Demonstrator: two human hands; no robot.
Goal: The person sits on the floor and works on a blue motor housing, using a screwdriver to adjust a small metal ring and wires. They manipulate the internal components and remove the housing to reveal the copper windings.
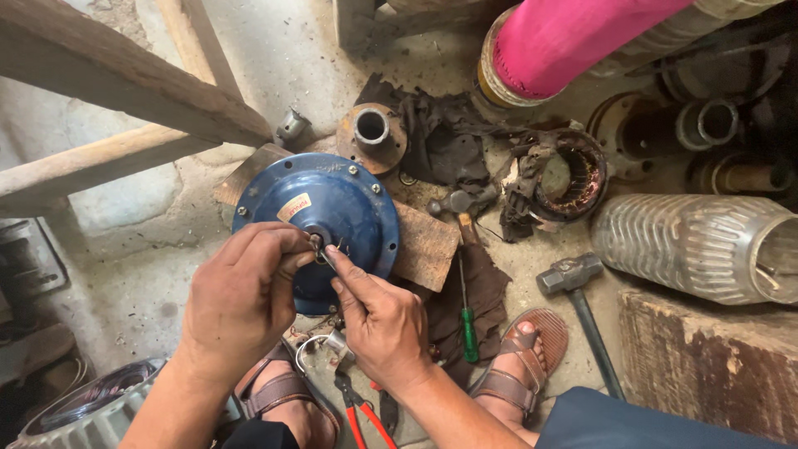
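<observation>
A round blue motor end cover (332,199) with bolts around its rim lies on a wooden block (428,241) on the floor. My left hand (241,295) rests over the cover's near side, its fingertips pinched at the central hub (316,241). My right hand (378,320) pinches a thin metal tool (326,257) whose tip meets the hub, just beside the left fingers. What the left fingers pinch is too small to make out.
A green-handled screwdriver (469,324), a hammer (573,278), red-handled pliers (362,416), dark rags, a burnt stator winding (569,175), a rusty flange (371,133) and a ribbed metal casing (694,245) lie around. My sandalled feet (519,366) flank the tools. Wooden beams cross upper left. A pink sleeve (573,37) is at the top.
</observation>
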